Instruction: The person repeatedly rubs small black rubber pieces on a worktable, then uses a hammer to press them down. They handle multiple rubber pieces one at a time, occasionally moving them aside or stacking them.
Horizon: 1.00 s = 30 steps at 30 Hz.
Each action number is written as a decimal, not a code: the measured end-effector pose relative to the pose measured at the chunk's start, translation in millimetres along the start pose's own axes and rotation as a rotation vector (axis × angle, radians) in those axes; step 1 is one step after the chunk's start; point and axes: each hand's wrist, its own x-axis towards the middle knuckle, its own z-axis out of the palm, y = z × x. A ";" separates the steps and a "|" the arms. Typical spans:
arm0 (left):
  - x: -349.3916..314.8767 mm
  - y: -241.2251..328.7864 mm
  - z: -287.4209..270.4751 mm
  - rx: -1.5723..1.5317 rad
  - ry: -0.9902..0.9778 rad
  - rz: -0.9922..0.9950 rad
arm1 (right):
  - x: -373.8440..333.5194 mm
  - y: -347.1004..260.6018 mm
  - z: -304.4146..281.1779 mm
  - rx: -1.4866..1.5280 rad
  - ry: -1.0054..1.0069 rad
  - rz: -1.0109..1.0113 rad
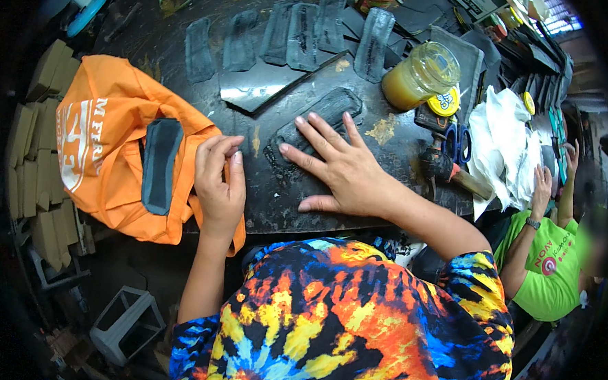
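Observation:
My right hand [346,168] lies spread on the dark worktable, its fingertips over a dark, flat padded strip [329,107] that slants across the tabletop. The fingers hide part of that strip. By the table's near edge, my left hand [221,179] is loosely curled, with thumb and forefinger apart and nothing visible in it. It is beside an orange cloth bag [112,173] with white print, on which another dark padded strip [161,165] lies. Beyond my hands is a shiny flat metal plate [261,84] with an angled end.
Several similar strips [240,41] lie at the back. A jar of yellowish-brown stuff [413,79], its yellow lid [444,101], blue-handled scissors [458,143], a hammer [463,176] and white plastic [502,142] are to the right. Another person [541,264] is farther right; stacked brown pieces [42,142] stand left.

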 end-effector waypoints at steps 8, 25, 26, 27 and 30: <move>0.8 1.2 -0.3 -0.007 -0.012 0.001 | -13.4 39.6 -4.4 0.077 0.242 0.418; -0.8 -1.7 -0.8 -0.047 0.024 -0.010 | -4.7 26.3 16.5 -0.114 0.091 0.085; -0.8 -2.6 -1.2 -0.051 0.017 -0.020 | -3.2 20.4 20.7 -0.104 0.032 0.095; -0.9 -2.0 -1.3 -0.055 0.013 -0.028 | -2.7 15.0 22.8 -0.097 0.111 0.035; 0.3 -3.3 -2.2 0.007 -0.004 0.026 | 1.9 -0.8 22.8 -0.052 -0.015 0.040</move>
